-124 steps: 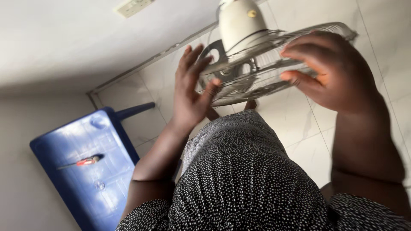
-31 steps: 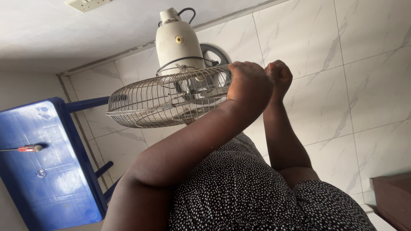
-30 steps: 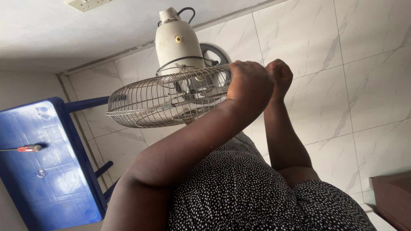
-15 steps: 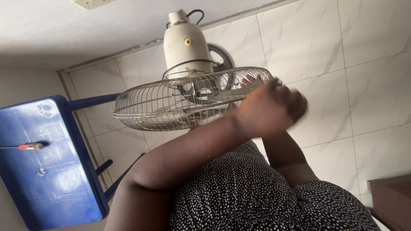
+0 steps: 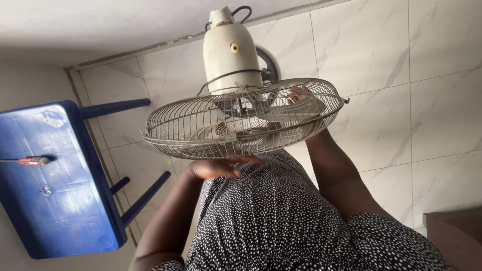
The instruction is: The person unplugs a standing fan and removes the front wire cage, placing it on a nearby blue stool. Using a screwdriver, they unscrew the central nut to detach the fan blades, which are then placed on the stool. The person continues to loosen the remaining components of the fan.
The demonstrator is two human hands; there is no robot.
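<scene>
Nearest the camera, the person's black dress with small white dots [image 5: 281, 221] fills the lower middle of the view. Just above it, the left hand [image 5: 216, 168] lies flat with fingers loosely extended, under the lower rim of the round silver wire fan guard [image 5: 201, 125]; it holds nothing, and whether its fingers touch the rim cannot be told. The right hand [image 5: 297, 96] reaches up behind the right part of the guard and shows only through the wires (fingertips visible, palm hidden); it appears to rest against the grille, though whether it grasps the wire cannot be told. The guard sits tilted, its open face turned down and leftward. Behind it rises the cream-coloured cylindrical fan motor housing [image 5: 232, 52], with a black cable [image 5: 241, 10] looping at its far end. At the left, a blue plastic table [image 5: 70, 211] stands apart from the fan; a red-handled screwdriver [image 5: 30, 161] lies near its left edge. Farthest lies the white marble-patterned tiled floor [image 5: 432, 100].
</scene>
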